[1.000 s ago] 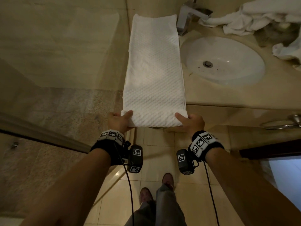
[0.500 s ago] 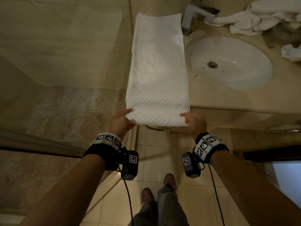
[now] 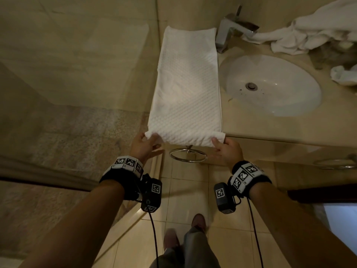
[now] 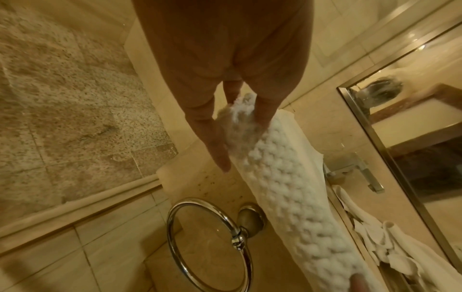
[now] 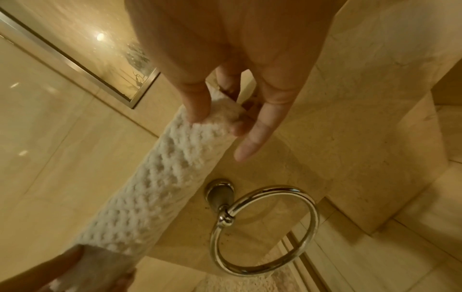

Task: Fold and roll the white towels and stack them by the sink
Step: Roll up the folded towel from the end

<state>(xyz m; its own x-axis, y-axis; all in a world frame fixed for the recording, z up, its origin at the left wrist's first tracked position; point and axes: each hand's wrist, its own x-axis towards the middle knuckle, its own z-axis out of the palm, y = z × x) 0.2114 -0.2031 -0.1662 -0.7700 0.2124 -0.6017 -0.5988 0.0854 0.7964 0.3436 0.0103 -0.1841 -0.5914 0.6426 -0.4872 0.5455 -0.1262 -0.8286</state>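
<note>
The scene is viewed by the head camera from above, looking down and forward over the counter (image 3: 251, 122), with the sink (image 3: 270, 84) at two o'clock and the floor at six. Each wrist camera is carried close behind its hand, looking along the fingers. The towel ring (image 4: 207, 245) under the counter edge and the near end of the folded towel (image 5: 150, 197) are shared by all three views.

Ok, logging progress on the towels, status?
Left hand, right hand pinch folded towel's near corners. Rolling just starting. Towel ring below, clear.
</note>
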